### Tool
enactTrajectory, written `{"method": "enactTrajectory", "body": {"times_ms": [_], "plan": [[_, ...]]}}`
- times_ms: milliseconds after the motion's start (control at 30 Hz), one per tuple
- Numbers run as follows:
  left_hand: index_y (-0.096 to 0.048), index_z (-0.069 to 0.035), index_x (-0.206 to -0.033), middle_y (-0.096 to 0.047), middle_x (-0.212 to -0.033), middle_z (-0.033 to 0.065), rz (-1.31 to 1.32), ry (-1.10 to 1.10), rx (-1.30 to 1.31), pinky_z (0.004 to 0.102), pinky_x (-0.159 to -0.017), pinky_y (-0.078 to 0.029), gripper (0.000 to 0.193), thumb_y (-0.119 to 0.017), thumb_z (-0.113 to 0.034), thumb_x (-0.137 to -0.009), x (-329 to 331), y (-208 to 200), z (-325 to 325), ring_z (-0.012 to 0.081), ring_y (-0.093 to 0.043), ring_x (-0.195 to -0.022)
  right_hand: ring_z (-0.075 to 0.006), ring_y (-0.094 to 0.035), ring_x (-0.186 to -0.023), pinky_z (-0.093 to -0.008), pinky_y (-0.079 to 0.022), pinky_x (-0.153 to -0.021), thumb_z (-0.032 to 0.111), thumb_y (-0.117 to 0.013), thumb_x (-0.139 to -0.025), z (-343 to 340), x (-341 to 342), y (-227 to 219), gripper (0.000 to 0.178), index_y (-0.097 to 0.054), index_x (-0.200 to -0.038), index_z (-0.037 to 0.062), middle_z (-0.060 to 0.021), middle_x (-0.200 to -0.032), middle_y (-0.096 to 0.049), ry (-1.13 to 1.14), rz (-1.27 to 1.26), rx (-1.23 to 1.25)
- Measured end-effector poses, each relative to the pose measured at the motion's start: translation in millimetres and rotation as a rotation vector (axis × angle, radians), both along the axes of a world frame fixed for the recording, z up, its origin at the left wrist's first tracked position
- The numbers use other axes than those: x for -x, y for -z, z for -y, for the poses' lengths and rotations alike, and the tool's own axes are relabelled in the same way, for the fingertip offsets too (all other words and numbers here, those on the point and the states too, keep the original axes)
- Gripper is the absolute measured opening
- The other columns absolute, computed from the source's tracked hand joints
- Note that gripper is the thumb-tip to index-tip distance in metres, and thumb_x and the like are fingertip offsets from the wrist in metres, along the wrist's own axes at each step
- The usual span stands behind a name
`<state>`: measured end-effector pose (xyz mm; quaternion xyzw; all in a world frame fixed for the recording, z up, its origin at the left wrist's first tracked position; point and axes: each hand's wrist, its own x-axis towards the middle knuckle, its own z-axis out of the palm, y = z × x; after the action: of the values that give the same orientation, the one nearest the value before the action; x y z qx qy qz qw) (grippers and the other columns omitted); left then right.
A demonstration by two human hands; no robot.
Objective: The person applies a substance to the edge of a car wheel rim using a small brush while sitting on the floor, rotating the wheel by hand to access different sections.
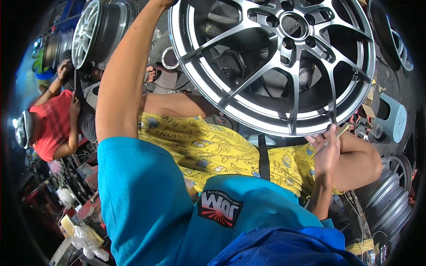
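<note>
A large silver multi-spoke alloy wheel stands tilted in front of me, its lower edge above my lap. My right hand is at the rim's lower right edge, a fingertip against the lip. Between its closed fingers is a thin stick-like tool with a tan end; its exact kind is unclear. My left arm reaches up along the wheel's left side. Only a sliver of my left hand shows at the top edge, by the rim, and its fingers are hidden.
A co-worker in a red shirt sits at the left, hands near another wheel. A light-blue plastic stool stands at the right, with stacked wheels below it. Tools and plastic-wrapped items clutter the lower left.
</note>
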<state>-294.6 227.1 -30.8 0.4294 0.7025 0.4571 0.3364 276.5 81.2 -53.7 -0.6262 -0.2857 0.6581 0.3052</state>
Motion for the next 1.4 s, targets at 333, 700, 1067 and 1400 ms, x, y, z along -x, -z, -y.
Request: {"method": "enactTrajectory", "body": {"times_ms": [333, 700, 1067, 1400], "plan": [[-0.077, 0.004, -0.122, -0.078, -0.109, 0.0083, 0.022, 0.016, -0.037, 0.033, -0.09, -0.052, 0.062, -0.049, -0.05, -0.114, -2.0, 0.4, 2.3, 0.0151, -0.068, -0.099, -0.0152, -0.069, -0.067, -0.0285, -0.053, -0.062, 0.042, -0.055, -0.112, -62.0, -34.5, -71.6, 0.044, -0.069, -0.126, 0.0024, -0.0076, -0.073, -0.067, -0.317, 0.806, -0.715], [-0.079, -0.002, -0.115, -0.078, -0.102, 0.0072, 0.074, 0.014, 0.034, 0.0287, -0.078, -0.055, 0.05, -0.05, -0.044, -0.111, -14.6, -15.2, 14.0, 0.0159, -0.071, -0.086, -0.0191, -0.079, -0.091, -0.0307, -0.066, -0.073, 0.007, -0.079, -0.097, -107.7, 251.6, -72.7, 0.023, -0.077, -0.119, 0.0001, -0.014, -0.105, -0.08, -0.627, -0.488, -0.609], [-0.069, -0.001, -0.138, -0.075, -0.119, 0.0084, -0.244, -0.112, 0.162, 0.0257, -0.091, -0.053, 0.043, -0.059, -0.032, -0.111, -101.1, -106.9, 184.4, 0.0105, -0.067, -0.102, -0.0198, -0.071, -0.07, -0.0342, -0.055, -0.065, 0.01, -0.077, -0.088, -127.5, 285.7, -40.5, 0.017, -0.066, -0.095, -0.0003, -0.0127, -0.078, -0.07, -0.626, -0.164, -1.228], [-0.071, 0.004, -0.101, -0.064, -0.129, 0.0317, -0.619, -0.074, 0.035, 0.0532, -0.098, -0.053, 0.018, -0.077, -0.009, -0.09, -231.4, -69.1, 198.2, 0.049, -0.066, -0.112, -0.0278, -0.071, -0.073, -0.0379, -0.054, -0.066, 0.01, -0.073, -0.087, -114.9, 300.7, -50.9, 0.017, -0.064, -0.098, -0.0012, -0.0174, -0.081, -0.068, -0.665, -0.056, -1.257]]}}
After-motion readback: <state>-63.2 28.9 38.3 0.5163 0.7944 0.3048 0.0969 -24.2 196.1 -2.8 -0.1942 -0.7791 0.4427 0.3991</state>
